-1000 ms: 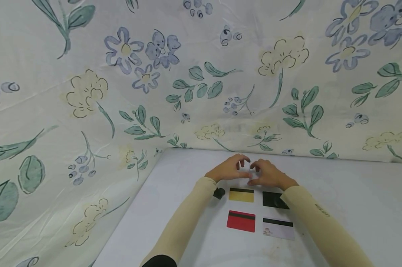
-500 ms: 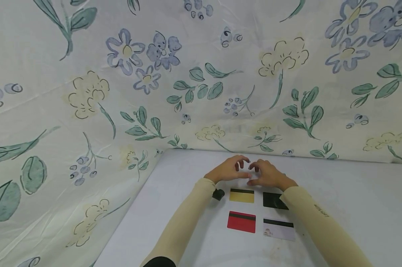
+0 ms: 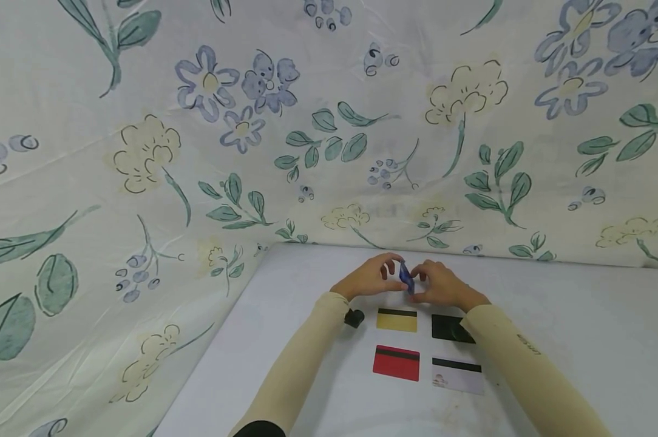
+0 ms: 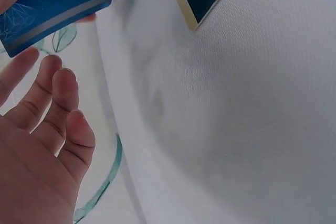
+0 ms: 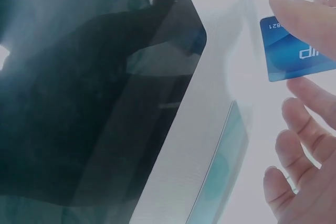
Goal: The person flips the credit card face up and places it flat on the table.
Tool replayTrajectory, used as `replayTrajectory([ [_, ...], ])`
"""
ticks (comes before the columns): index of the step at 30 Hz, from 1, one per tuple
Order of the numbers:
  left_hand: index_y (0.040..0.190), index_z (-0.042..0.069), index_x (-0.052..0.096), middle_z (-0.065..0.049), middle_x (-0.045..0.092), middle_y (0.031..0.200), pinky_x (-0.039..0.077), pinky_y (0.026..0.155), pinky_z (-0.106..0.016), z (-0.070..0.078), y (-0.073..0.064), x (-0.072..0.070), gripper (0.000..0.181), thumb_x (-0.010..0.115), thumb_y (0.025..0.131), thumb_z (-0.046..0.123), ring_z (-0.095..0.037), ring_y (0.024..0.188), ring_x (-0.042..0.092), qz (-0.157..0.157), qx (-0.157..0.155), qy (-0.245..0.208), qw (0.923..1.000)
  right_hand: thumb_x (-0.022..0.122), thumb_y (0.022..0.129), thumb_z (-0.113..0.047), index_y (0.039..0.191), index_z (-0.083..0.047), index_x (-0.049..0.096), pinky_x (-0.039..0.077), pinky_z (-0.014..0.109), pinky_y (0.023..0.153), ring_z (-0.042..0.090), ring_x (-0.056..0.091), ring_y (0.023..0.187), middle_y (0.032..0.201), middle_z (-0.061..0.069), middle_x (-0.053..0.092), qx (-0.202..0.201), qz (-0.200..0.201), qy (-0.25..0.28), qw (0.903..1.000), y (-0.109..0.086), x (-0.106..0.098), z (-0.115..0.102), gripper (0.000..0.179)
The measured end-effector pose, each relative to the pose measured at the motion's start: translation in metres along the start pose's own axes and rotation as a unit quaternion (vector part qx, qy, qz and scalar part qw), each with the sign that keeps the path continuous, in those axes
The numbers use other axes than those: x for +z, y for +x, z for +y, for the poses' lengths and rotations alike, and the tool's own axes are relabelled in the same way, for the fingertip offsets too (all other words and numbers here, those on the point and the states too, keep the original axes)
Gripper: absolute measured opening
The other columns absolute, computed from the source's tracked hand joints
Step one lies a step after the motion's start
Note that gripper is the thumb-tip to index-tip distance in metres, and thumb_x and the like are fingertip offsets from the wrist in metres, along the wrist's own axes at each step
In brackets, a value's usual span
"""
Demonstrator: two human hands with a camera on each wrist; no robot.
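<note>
Between the two hands, above the far part of the table, a blue card [image 3: 407, 278] is held by its edges. My left hand [image 3: 369, 276] pinches one side with thumb and fingertip; its other fingers [image 4: 65, 90] are loosely bent below the card in the left wrist view. My right hand [image 3: 444, 285] pinches the opposite side, thumb over the face and index finger under the edge. Light lettering and a few digits show upside down on the blue card [image 5: 294, 51] in the right wrist view. In the head view the card stands nearly on edge.
Nearer on the white table [image 3: 285, 291] lie a gold card [image 3: 396, 321], a red card [image 3: 396, 364], a black card [image 3: 446, 328] partly behind the right sleeve, and a pale card [image 3: 456, 379]. A small black object [image 3: 354, 318] sits at the left cuff. Flowered cloth [image 3: 307, 121] rises behind.
The blue card, hardly visible between the fingertips earlier, has turned so that its blue face shows. Both hands stay in nearly the same place; the cards on the table have not moved.
</note>
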State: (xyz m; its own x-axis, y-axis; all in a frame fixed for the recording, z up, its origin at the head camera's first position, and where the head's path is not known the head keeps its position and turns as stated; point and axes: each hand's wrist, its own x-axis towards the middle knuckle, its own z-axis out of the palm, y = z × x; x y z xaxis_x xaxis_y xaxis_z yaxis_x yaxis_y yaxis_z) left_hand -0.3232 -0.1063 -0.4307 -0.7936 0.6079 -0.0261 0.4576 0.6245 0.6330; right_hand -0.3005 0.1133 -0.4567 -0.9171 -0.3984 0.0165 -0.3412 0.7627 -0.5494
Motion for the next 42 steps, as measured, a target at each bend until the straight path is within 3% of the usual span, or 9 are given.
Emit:
replayTrajectory([
  [7,0.147,0.017,0.049,-0.007,0.060,0.118,0.046,0.078,-0.025,-0.005,-0.001,-0.002,0.065,0.077,0.091,0.037,-0.017,0.097,0.056,0.008,-0.004,0.004,1.0000,0.089,0.079,-0.038,0.124,-0.005,0.069,0.046,0.049,0.093,0.028,0.052,0.104,0.111,0.012,0.063,0.012,-0.002,-0.005,0.9999,0.003,0.000,0.004,0.060],
  [18,0.145,0.010,0.051,-0.008,0.059,0.109,0.043,0.072,-0.025,-0.010,-0.001,-0.004,0.066,0.078,0.090,0.035,-0.016,0.086,0.053,0.004,-0.007,0.015,0.9999,0.088,0.080,-0.039,0.123,-0.004,0.070,0.045,0.047,0.090,0.026,0.051,0.101,0.107,0.010,0.063,0.009,-0.010,-0.017,0.9998,0.003,-0.005,0.004,0.059],
  [26,0.141,0.018,0.053,-0.006,0.059,0.109,0.044,0.073,-0.027,-0.012,-0.003,-0.004,0.061,0.079,0.089,0.037,-0.017,0.087,0.054,0.006,-0.033,0.036,0.9988,0.088,0.080,-0.041,0.123,-0.005,0.070,0.045,0.045,0.089,0.025,0.051,0.100,0.106,0.009,0.063,0.003,-0.009,-0.034,0.9994,0.004,-0.006,0.008,0.059],
  [42,0.140,0.022,0.055,-0.005,0.057,0.109,0.043,0.078,-0.032,-0.016,-0.004,-0.003,0.060,0.077,0.089,0.046,-0.020,0.096,0.054,-0.005,-0.070,0.065,0.9954,0.088,0.079,-0.040,0.122,-0.006,0.071,0.047,0.049,0.095,0.026,0.052,0.102,0.107,0.009,0.064,0.012,-0.014,-0.057,0.9982,0.006,-0.006,0.004,0.058],
])
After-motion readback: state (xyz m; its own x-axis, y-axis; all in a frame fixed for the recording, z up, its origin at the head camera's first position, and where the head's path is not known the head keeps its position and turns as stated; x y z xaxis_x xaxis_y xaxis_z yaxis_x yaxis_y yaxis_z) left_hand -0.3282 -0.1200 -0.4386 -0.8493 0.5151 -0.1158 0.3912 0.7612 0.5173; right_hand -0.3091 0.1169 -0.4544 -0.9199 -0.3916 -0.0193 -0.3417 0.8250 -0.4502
